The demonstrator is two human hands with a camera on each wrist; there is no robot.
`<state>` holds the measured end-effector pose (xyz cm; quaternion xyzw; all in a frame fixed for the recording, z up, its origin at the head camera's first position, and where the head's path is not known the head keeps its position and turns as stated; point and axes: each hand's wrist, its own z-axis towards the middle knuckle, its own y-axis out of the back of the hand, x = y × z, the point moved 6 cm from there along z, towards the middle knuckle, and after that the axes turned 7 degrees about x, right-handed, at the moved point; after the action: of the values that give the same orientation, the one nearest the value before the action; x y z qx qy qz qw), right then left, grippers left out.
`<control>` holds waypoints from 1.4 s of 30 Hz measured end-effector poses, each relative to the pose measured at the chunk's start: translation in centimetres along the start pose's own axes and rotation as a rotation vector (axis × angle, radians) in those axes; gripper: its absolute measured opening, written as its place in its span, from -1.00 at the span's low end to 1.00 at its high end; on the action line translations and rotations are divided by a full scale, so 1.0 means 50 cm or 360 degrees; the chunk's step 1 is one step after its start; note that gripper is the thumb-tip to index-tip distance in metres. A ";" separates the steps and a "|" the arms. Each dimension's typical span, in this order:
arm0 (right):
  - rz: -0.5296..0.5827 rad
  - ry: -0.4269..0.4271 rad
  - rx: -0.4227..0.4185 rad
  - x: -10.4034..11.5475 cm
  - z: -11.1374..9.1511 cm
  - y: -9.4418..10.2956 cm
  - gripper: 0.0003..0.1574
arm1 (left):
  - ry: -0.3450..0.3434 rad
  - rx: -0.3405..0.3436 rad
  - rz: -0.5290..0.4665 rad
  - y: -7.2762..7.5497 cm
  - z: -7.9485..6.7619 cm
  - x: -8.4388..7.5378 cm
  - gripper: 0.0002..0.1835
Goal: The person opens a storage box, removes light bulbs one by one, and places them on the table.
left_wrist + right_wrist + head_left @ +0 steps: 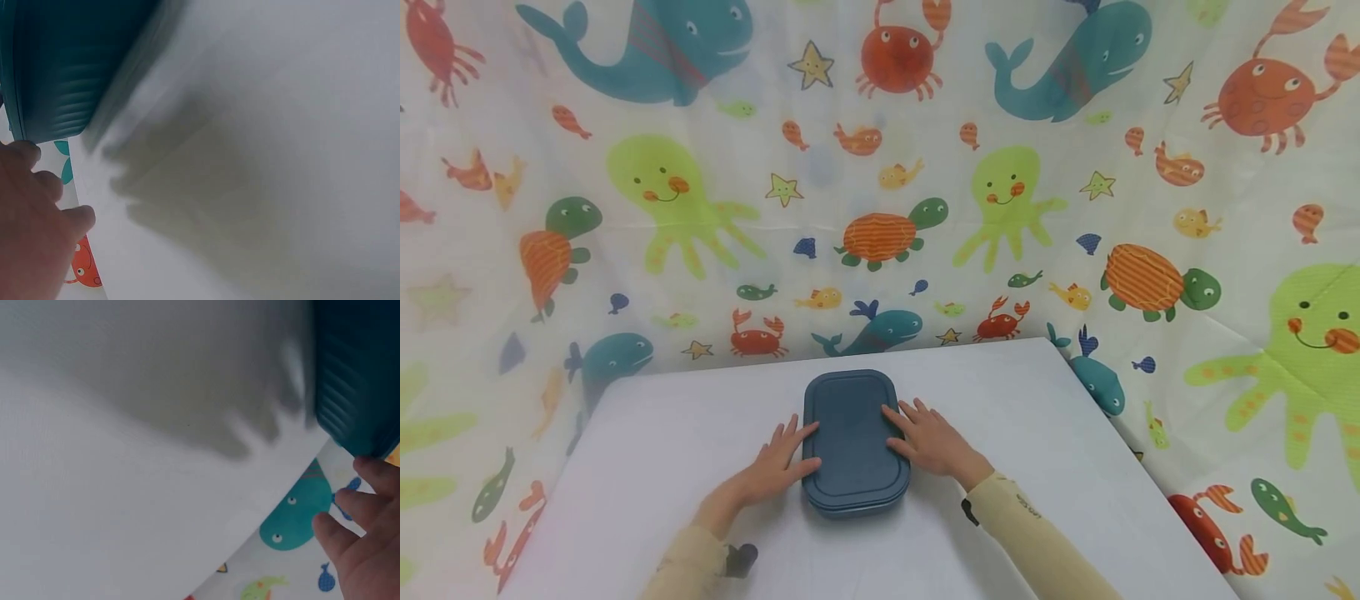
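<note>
A dark blue lidded box (pixel 852 437), rectangular with rounded corners, lies on the white table. My left hand (pixel 771 467) is at its left side, with the thumb and index fingertip on the lid's edge and the other fingers spread outside. On the opposite side my right hand (pixel 934 442) touches the lid's right edge with thumb and index finger, its remaining fingers stretched out past the rim. The ribbed side wall of the box (pixel 78 81) shows in the left wrist view, the left fingers (pixel 80 219) beside it. In the right wrist view, extended fingers (pixel 359 509) lie beside the ribbed wall.
The white table (pixel 700 433) reaches out on both sides of the box. Behind and around it hangs a white curtain (pixel 820 167) printed with sea animals. Beige sleeves (pixel 1033 533) cover both forearms, with a dark item at each wrist.
</note>
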<state>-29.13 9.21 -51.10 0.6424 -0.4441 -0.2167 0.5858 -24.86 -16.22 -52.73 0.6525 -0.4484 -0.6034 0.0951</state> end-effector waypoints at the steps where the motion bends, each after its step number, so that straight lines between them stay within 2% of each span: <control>1: -0.0002 0.0016 0.0006 0.002 -0.001 -0.001 -0.20 | -0.0008 0.0018 -0.0022 -0.002 -0.001 0.000 -0.17; 10: -0.0068 0.0037 -0.0053 0.008 -0.004 -0.001 -0.26 | -0.0008 0.0071 -0.0100 -0.017 -0.003 0.007 0.03; 19: -0.0219 0.0114 -0.0365 0.024 -0.015 0.011 -0.33 | -0.0067 0.0140 -0.0199 -0.037 -0.005 0.014 0.30; 22: -0.0224 0.0120 -0.0403 0.026 -0.018 0.009 -0.35 | -0.0113 0.0152 -0.0227 -0.039 -0.004 0.013 0.35; 26: -0.0164 0.0093 -0.0315 0.020 -0.020 -0.002 -0.26 | -0.0150 0.0155 -0.0225 -0.041 -0.002 0.013 0.38; 32: -0.0022 0.0083 -0.0097 0.008 -0.027 -0.020 0.05 | -0.0153 0.0149 -0.0235 -0.045 -0.001 0.018 0.38; 36: 0.0034 0.0121 -0.0020 0.008 -0.032 -0.022 0.23 | -0.0142 0.0142 -0.0257 -0.046 -0.001 0.021 0.38; 42: 0.0040 0.0129 0.0041 0.005 -0.036 -0.020 0.34 | -0.0104 0.0112 -0.0263 -0.046 -0.001 0.022 0.38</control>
<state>-27.23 9.92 -51.57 0.6524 -0.4307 -0.1776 0.5977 -23.88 -15.67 -55.03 0.6702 -0.4169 -0.6140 0.0072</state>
